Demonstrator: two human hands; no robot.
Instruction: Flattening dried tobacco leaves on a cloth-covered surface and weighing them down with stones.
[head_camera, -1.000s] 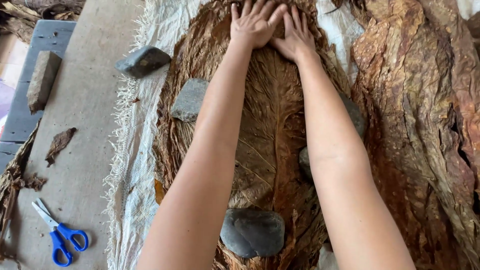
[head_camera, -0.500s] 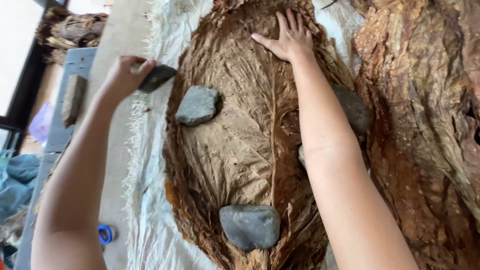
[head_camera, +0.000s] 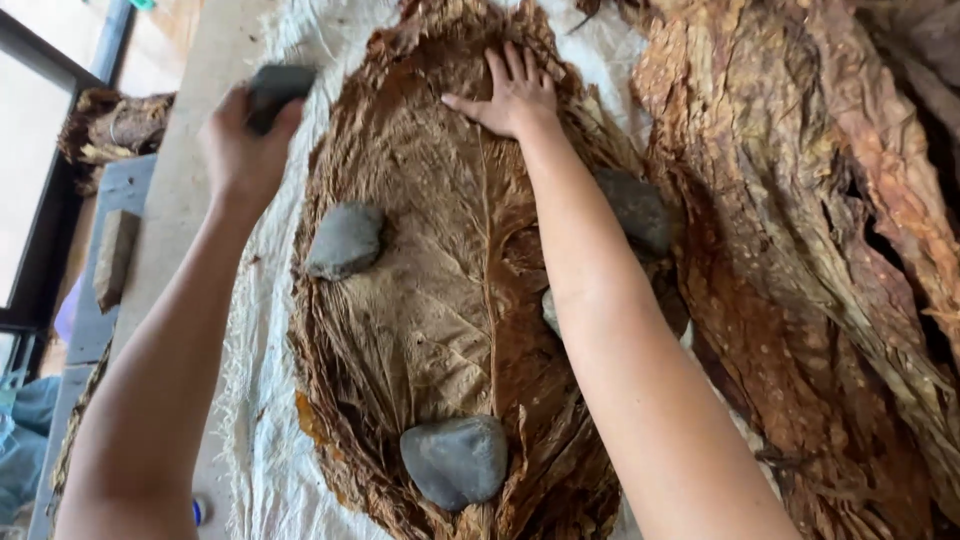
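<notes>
- Left hand (head_camera: 243, 150) is wrapped shut around a dark grey stone (head_camera: 278, 88), lifted up off the far-left edge of the leaf stack, over the white cloth (head_camera: 255, 330).
- Right hand (head_camera: 512, 97) is flat, fingers spread, palm down, holding nothing, just pressing on the far end of the big dried brown leaf (head_camera: 440, 300), right about on its midrib.
- The leaf's long axis runs from the near edge of the cloth away to the far edge, and both forearms run roughly along it. The lifted stone sits just left of the leaf's far end, so it's the left hand that's closest to that bare far-left bit; the right hand is already on the leaf, a bit to the right of it.
- Three other stones already sit on the leaf: one at the left edge around the middle (head_camera: 345, 240), one at the near end (head_camera: 455, 460), one at the right edge (head_camera: 635, 210), partly tucked behind the right forearm.
- More crinkled brown leaves are piled off to the right (head_camera: 800, 250).
- Left arm is nearly straight, wrist cocked up a little; right arm reaches fully out.
</notes>
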